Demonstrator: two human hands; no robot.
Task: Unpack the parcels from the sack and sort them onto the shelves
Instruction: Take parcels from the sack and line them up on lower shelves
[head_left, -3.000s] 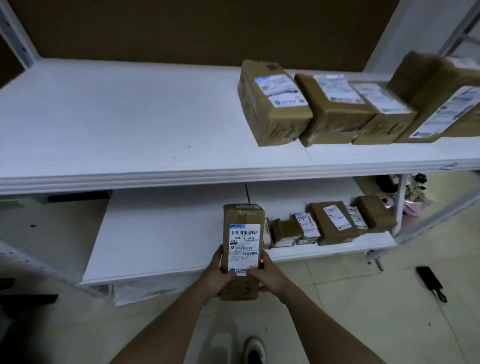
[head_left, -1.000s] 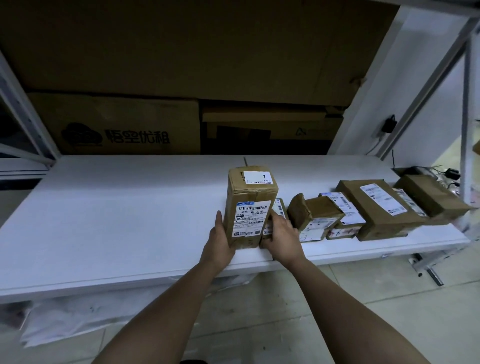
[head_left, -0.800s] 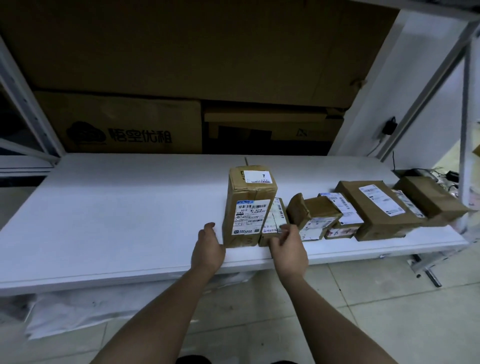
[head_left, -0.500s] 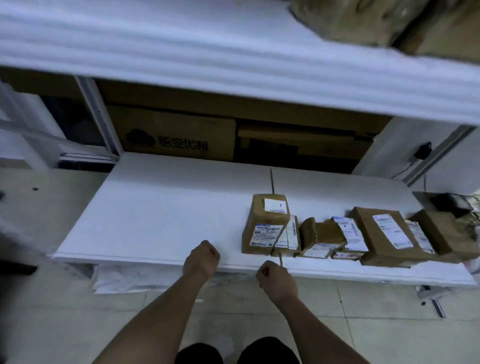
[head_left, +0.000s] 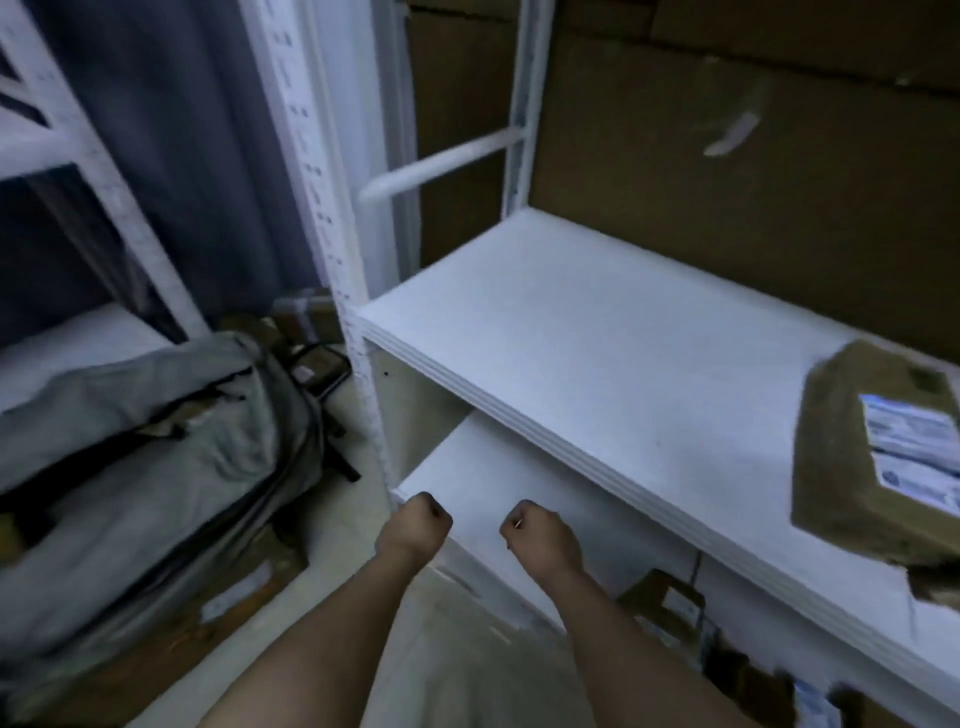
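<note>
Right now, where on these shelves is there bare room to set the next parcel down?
The upper shelf is bare from the white corner post across to the labelled parcel at its right. The lower shelf is bare at its left end, ahead of both hands. Further right underneath, small parcels crowd it.

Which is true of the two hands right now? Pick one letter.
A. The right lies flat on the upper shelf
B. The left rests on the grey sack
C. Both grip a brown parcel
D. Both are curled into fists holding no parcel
D: the left hand and right hand hang as fists with curled fingers above the lower white shelf board, apart from the grey fabric sack.
</note>
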